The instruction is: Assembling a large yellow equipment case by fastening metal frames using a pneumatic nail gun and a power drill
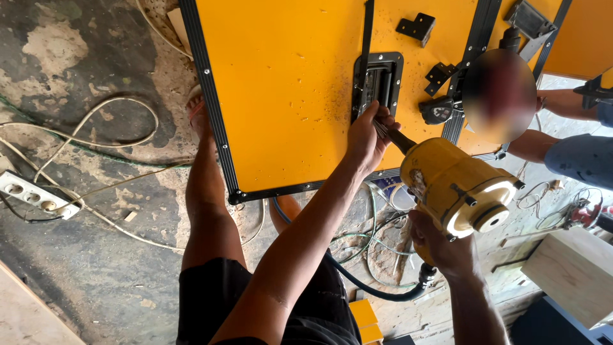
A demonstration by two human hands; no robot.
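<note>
My right hand (440,246) grips the handle of a yellow power drill (460,188) whose bit points up-left at a yellow panel (287,96) with black metal edging. My left hand (365,137) closes around the drill's chuck end, right beside the black recessed handle plate (378,83) set in the panel. Fine sawdust speckles the panel near the plate. A black cable (377,291) runs from the drill's base down toward my legs.
Black corner brackets (416,27) lie on the panel. Another person (568,147) crouches at the right edge. A white power strip (29,195) and loose cords lie on the concrete floor at left. A wooden box (575,271) stands at lower right.
</note>
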